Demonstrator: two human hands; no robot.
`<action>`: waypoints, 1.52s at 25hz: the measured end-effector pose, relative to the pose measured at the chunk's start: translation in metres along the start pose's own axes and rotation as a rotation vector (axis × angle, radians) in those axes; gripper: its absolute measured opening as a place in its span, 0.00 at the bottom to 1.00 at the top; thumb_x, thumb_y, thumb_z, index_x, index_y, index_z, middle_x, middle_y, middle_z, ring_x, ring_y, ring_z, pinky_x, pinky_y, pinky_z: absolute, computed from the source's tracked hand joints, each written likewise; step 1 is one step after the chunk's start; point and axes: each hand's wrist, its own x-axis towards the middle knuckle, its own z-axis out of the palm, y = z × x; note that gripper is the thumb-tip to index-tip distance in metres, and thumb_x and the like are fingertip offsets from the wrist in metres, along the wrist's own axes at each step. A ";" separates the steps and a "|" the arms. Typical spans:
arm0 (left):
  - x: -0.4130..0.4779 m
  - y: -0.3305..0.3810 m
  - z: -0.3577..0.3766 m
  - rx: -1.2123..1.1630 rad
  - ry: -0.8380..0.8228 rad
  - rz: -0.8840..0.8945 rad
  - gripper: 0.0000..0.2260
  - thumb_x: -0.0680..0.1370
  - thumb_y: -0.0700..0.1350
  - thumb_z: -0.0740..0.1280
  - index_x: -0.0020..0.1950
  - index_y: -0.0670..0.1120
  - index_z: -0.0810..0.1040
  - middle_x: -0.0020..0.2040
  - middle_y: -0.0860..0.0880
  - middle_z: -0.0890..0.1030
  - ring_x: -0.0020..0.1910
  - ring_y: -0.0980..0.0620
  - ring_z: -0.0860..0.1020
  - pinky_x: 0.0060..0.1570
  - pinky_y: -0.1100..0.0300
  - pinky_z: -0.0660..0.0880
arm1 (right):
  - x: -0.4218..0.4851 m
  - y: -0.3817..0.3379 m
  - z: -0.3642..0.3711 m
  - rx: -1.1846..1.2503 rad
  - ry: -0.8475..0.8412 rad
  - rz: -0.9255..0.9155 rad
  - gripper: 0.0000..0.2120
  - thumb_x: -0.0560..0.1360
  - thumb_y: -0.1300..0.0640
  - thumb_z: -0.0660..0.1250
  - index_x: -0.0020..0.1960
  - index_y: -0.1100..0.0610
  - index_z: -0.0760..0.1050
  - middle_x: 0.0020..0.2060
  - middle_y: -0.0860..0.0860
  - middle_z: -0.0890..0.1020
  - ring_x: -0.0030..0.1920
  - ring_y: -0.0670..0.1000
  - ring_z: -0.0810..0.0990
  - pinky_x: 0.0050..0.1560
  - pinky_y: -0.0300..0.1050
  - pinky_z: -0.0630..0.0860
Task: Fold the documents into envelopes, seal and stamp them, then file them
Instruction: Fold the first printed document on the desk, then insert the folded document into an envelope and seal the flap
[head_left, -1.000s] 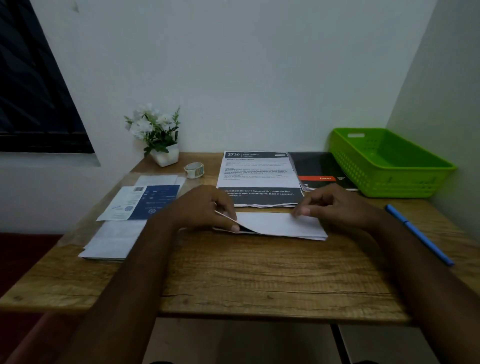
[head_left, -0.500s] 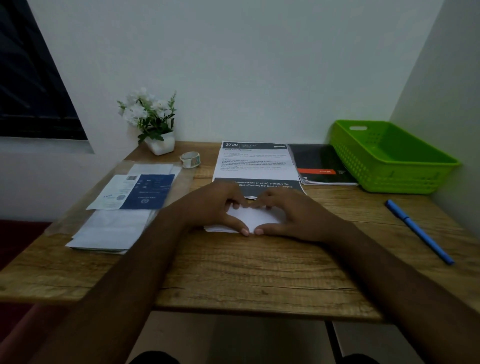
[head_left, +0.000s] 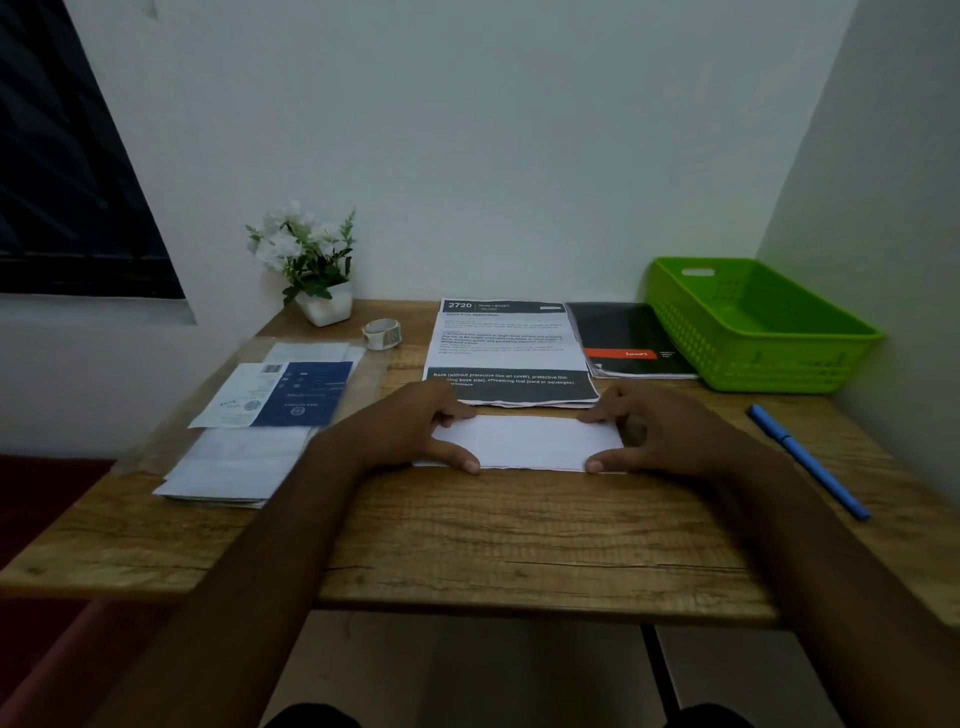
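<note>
A folded white sheet (head_left: 524, 441) lies flat on the wooden table (head_left: 519, 535), just in front of a stack of printed documents (head_left: 509, 343). My left hand (head_left: 410, 426) presses on its left end, thumb at the near edge and fingers at the far edge. At the right end my right hand (head_left: 660, 431) presses the same way. A pile of white envelopes (head_left: 234, 462) lies at the left, with a blue and white leaflet (head_left: 291, 395) on top.
A green plastic basket (head_left: 769, 364) stands at the back right beside a black notebook (head_left: 623, 332). A blue pen (head_left: 808, 460) lies at the right. A tape roll (head_left: 382, 333) and a small potted plant (head_left: 306, 260) sit at the back left.
My hands met at the middle of the folded sheet half a second ago and have slid apart to its two ends. The sheet lies flatter than a second ago.
</note>
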 end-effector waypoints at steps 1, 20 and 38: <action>-0.003 -0.001 0.000 0.027 0.030 -0.005 0.32 0.65 0.62 0.73 0.65 0.52 0.73 0.45 0.61 0.68 0.43 0.61 0.68 0.37 0.67 0.63 | -0.006 0.003 0.000 0.012 0.032 0.016 0.32 0.62 0.32 0.70 0.63 0.44 0.76 0.55 0.41 0.76 0.54 0.43 0.74 0.55 0.46 0.74; -0.093 -0.058 -0.023 -0.029 0.349 -0.033 0.17 0.66 0.64 0.69 0.50 0.58 0.79 0.51 0.60 0.76 0.53 0.62 0.72 0.54 0.57 0.71 | -0.010 -0.053 0.016 -0.010 0.275 -0.036 0.15 0.76 0.41 0.61 0.61 0.43 0.74 0.60 0.42 0.75 0.62 0.44 0.71 0.66 0.53 0.63; -0.164 -0.126 -0.033 -0.250 0.640 -0.143 0.07 0.66 0.44 0.77 0.42 0.51 0.84 0.47 0.55 0.81 0.50 0.57 0.77 0.53 0.56 0.75 | 0.089 -0.244 0.081 -0.088 0.073 -0.556 0.18 0.73 0.39 0.66 0.58 0.47 0.79 0.53 0.45 0.80 0.55 0.44 0.74 0.57 0.46 0.63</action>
